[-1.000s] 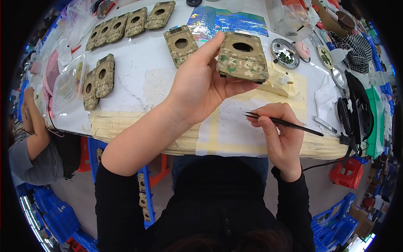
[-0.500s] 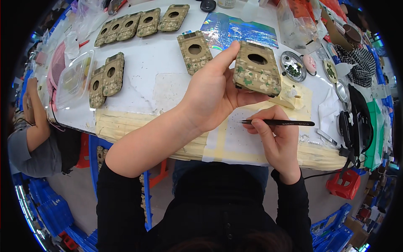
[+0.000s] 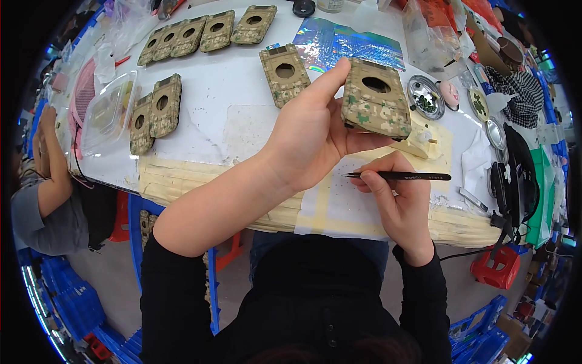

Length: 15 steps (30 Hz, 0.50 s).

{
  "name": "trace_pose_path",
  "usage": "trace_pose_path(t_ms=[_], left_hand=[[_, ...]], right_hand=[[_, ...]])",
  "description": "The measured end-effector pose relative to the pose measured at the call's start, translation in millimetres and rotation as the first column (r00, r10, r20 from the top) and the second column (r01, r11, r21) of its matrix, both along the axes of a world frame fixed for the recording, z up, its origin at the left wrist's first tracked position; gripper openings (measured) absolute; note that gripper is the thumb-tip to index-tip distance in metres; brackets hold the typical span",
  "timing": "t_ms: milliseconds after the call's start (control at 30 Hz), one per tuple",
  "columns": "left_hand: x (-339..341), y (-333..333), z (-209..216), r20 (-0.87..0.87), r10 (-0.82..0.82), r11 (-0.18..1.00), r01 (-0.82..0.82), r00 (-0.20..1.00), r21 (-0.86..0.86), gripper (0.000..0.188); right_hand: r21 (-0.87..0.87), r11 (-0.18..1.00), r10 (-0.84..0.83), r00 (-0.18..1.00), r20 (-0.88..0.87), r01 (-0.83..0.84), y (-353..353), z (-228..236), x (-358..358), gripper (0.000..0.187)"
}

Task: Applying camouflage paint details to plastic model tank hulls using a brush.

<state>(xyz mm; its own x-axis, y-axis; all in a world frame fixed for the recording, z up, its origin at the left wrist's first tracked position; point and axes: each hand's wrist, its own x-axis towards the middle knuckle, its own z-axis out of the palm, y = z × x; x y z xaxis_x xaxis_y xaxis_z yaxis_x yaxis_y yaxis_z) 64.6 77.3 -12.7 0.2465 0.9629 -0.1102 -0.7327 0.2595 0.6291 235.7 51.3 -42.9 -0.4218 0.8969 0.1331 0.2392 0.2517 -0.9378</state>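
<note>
A camouflage-patterned model tank hull (image 3: 377, 109) with a round hole in its top is raised above the table in my left hand (image 3: 312, 136). The thumb lies along its left side and the fingers pass beneath it. Just below, my right hand (image 3: 400, 203) pinches black tweezers (image 3: 418, 176), whose tips point left over a white sheet (image 3: 339, 206) dotted with tiny dark specks. Whether the tips grip anything is too small to tell. Another camouflage hull (image 3: 284, 76) lies behind my left hand. A yellowish block (image 3: 418, 142) with a small peg is partly hidden by the held hull.
Several more hulls (image 3: 187, 36) stand far left, with two (image 3: 162, 108) nearer. A clear plastic box (image 3: 109, 115) is beside them. Right are a round metal dish (image 3: 426, 97) of small green parts, a white tissue (image 3: 476, 161) and a black bag (image 3: 515, 176). Another person (image 3: 51, 194) sits left.
The view has shifted slightly, so the table things appear a little to the right. Both hands keep almost the same pose, still holding the hull and the tweezers.
</note>
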Motion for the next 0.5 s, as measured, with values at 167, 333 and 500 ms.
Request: trace_pose_path(t_ms=[167, 333, 500], left_hand=[[0.3, -0.2, 0.1, -0.002, 0.004, 1.0, -0.004, 1.0, -0.001, 0.055], [0.2, 0.0, 0.7, 0.0, -0.006, 1.0, 0.006, 1.0, -0.004, 0.055], [0.4, 0.0, 0.3, 0.007, 0.0, 1.0, 0.001, 1.0, -0.011, 0.055]], right_hand=[[0.0, 1.0, -0.005, 1.0, -0.009, 0.005, -0.1, -0.6, -0.8, 0.01], [0.02, 1.0, -0.015, 1.0, -0.007, 0.016, 0.6, -1.2, -0.9, 0.011], [0.027, 1.0, -0.009, 1.0, 0.006, 0.009, 0.5, -0.8, -0.3, 0.01]])
